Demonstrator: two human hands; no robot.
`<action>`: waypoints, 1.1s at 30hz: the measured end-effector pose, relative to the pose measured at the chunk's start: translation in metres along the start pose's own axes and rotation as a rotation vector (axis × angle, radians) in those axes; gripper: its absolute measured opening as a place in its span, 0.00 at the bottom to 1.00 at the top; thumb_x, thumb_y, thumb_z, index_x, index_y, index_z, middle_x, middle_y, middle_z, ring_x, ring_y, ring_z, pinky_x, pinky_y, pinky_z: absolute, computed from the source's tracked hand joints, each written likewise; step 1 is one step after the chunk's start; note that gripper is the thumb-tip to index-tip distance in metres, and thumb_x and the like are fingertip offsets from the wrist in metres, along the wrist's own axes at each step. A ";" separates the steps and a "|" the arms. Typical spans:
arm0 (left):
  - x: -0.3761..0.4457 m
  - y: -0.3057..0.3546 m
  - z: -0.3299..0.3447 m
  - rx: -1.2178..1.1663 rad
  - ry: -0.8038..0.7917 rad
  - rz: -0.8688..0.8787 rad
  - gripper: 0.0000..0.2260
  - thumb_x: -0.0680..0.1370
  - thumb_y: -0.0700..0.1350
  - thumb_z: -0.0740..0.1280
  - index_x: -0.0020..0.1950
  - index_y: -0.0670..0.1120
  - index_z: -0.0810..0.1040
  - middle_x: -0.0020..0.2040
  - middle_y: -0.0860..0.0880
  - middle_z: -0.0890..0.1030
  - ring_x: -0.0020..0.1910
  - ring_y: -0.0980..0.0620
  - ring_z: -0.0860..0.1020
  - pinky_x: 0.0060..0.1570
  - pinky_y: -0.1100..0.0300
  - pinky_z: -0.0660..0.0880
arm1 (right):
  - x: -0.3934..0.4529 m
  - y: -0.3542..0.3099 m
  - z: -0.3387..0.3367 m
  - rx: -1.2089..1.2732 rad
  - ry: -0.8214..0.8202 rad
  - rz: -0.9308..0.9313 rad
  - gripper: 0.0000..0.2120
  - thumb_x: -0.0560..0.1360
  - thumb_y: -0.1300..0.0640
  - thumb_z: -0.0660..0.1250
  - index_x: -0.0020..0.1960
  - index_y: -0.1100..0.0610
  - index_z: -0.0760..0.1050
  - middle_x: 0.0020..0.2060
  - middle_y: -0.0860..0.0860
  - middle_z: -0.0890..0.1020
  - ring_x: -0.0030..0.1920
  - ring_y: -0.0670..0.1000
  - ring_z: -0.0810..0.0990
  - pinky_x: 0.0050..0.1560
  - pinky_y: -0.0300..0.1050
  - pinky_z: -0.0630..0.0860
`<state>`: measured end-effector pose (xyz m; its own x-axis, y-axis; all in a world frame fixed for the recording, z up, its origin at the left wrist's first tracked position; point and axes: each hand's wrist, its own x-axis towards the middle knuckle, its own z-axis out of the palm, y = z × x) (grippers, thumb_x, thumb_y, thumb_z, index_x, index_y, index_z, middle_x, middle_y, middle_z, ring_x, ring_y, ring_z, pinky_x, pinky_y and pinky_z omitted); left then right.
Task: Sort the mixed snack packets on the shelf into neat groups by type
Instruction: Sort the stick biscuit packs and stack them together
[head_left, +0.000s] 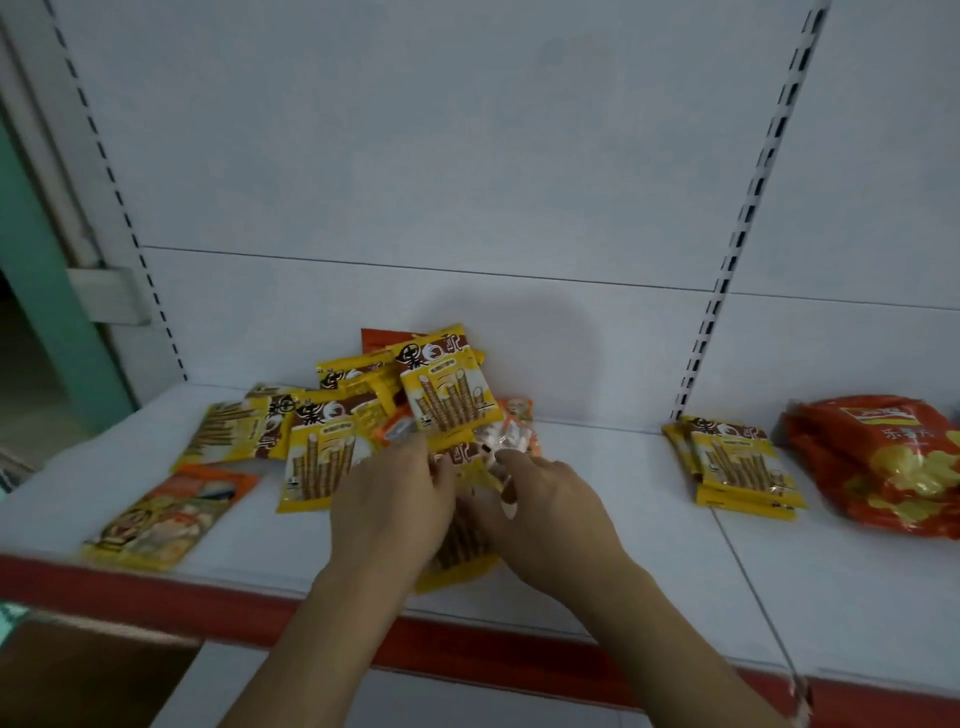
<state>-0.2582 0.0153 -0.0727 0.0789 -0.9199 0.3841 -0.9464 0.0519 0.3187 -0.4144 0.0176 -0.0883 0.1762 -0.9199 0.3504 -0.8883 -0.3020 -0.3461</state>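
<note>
1. Your left hand (395, 499) and right hand (540, 504) meet over one yellow wafer-stick packet (462, 551) at the shelf's front, fingers curled at its upper edge. They appear to grip it, though how firmly cannot be told, as the hands cover most of it.
2. Just beyond your fingertips: the unsorted heap (415, 395), yellow wafer-stick packets overlapping at odd angles, one propped upright on top, with an orange-and-clear packet (511, 431) and a red one partly buried beneath. This is the mixed stock the task concerns.
3. Left of your left hand: two more yellow packets lying flat, and nearer the shelf's front a single orange packet (171, 509), apart from the heap.
4. Well to the right of your right hand: a squared-up stack of yellow wafer-stick packets (740, 462). Likely the finished group for this type, and so the probable home for the packet in hand.
5. Beyond that stack, farther right: a pile of red crisp bags (883, 462), grouped on their own.
6. Container: the white shelf (623, 499) with its red front lip holds everything listed; no bins or dividers show.
</note>
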 end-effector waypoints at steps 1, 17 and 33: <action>-0.004 -0.010 -0.002 0.024 -0.034 -0.019 0.13 0.84 0.58 0.60 0.52 0.50 0.74 0.37 0.54 0.74 0.34 0.53 0.72 0.30 0.59 0.67 | -0.001 -0.008 0.005 -0.007 -0.060 0.050 0.22 0.76 0.36 0.62 0.61 0.51 0.73 0.51 0.49 0.80 0.53 0.54 0.77 0.48 0.49 0.76; -0.010 -0.056 -0.013 -1.021 -0.012 -0.329 0.23 0.81 0.50 0.70 0.74 0.49 0.68 0.61 0.55 0.81 0.58 0.54 0.81 0.53 0.59 0.77 | 0.029 -0.041 -0.006 0.222 0.278 0.254 0.13 0.82 0.51 0.62 0.61 0.54 0.79 0.51 0.51 0.83 0.52 0.51 0.79 0.47 0.41 0.73; 0.008 -0.049 -0.012 -1.040 0.090 -0.350 0.07 0.86 0.49 0.62 0.63 0.51 0.72 0.47 0.54 0.79 0.43 0.57 0.77 0.42 0.54 0.75 | 0.028 -0.020 -0.049 0.633 0.485 0.360 0.18 0.80 0.49 0.68 0.68 0.47 0.74 0.49 0.45 0.81 0.50 0.48 0.82 0.52 0.53 0.81</action>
<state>-0.2073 0.0099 -0.0745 0.3535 -0.9182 0.1787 -0.1450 0.1349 0.9802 -0.4121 0.0102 -0.0292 -0.3977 -0.8213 0.4090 -0.4276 -0.2285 -0.8746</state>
